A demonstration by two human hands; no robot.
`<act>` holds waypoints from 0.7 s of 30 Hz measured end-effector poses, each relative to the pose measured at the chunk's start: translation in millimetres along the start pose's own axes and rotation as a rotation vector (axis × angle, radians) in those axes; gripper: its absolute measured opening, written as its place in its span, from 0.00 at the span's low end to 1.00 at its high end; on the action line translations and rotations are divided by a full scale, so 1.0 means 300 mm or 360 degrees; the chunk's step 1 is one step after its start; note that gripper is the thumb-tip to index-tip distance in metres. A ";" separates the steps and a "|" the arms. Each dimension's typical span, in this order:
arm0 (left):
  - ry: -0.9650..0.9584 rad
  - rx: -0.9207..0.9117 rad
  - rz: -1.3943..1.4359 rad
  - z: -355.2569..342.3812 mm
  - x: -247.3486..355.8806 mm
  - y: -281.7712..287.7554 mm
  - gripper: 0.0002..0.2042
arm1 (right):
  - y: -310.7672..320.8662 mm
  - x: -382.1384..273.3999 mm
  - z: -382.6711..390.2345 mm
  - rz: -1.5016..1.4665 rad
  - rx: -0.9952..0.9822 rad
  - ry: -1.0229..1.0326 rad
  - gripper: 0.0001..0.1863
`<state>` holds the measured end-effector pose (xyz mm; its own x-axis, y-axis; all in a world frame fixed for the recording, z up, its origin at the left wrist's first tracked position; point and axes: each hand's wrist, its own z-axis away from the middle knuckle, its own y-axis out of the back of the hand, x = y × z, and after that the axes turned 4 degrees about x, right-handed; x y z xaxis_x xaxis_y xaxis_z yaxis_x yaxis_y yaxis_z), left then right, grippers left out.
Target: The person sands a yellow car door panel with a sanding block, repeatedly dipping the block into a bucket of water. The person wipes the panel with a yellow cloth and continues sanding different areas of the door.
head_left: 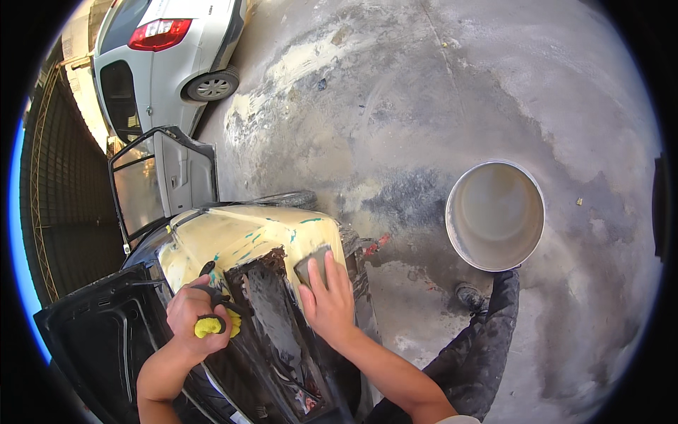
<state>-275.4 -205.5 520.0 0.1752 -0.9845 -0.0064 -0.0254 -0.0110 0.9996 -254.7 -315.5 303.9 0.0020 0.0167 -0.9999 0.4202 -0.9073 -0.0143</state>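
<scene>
Head view. The right hand (330,297), at 6 o'clock, grasps a grey block (311,267) from above, fingers laid along it and thumb by its near edge. The block rests on the cream-coated panel (282,230) of the vehicle body, just beside the dark opening (272,304). This hold appears chosen to spread pressure evenly and keep the block's face against the panel.

The left hand (198,318), at 8 o'clock, is clenched around a dark, yellow-ended item (209,326); its exact kind cannot be settled, as the fingers cover much of it. The closed fist presumably keeps the item within reach and off the coated surface. Blue-green marks (247,244) show on the panel between the two hands.

A bucket (459,240) stands on the floor (395,127) at 3 o'clock, near the person's boot (470,298); the placement is judged handy for the right arm. The black hatch (99,339) at 8 o'clock and the door (180,173) between 9 and 10 stand open, likely for access to edges.
</scene>
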 end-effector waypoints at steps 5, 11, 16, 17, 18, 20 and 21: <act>0.0022 -0.0056 0.0012 0.001 0.003 0.007 0.12 | -0.004 0.118 0.108 0.0003 0.0015 -0.0131 0.26; -0.0031 -0.0020 0.0010 -0.003 -0.003 0.002 0.13 | -0.155 0.284 -0.050 -0.0159 0.0103 -0.0467 0.25; -0.0030 -0.0046 -0.0031 0.010 -0.008 0.007 0.13 | 0.058 0.125 0.254 -0.0077 0.0076 -0.0250 0.26; -0.0015 -0.0054 -0.0035 0.013 -0.010 0.007 0.12 | 0.049 0.136 0.247 -0.0053 -0.0013 -0.0422 0.26; 0.0001 -0.0061 -0.0026 0.018 -0.011 0.009 0.12 | 0.027 0.160 0.237 -0.0066 -0.0054 -0.0524 0.25; 0.0012 -0.0079 -0.0027 0.027 -0.013 0.011 0.12 | -0.082 0.267 0.117 -0.0157 0.0033 -0.0666 0.26; 0.0050 -0.0069 -0.0034 0.031 -0.014 0.011 0.11 | -0.133 0.325 0.061 -0.0277 -0.0024 -0.0786 0.26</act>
<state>-285.4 -203.1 523.2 0.2063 -0.9781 -0.0277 0.0213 -0.0238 0.9995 -287.9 -285.4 206.7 -0.4957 -0.0366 -0.8677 0.3890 -0.9026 -0.1841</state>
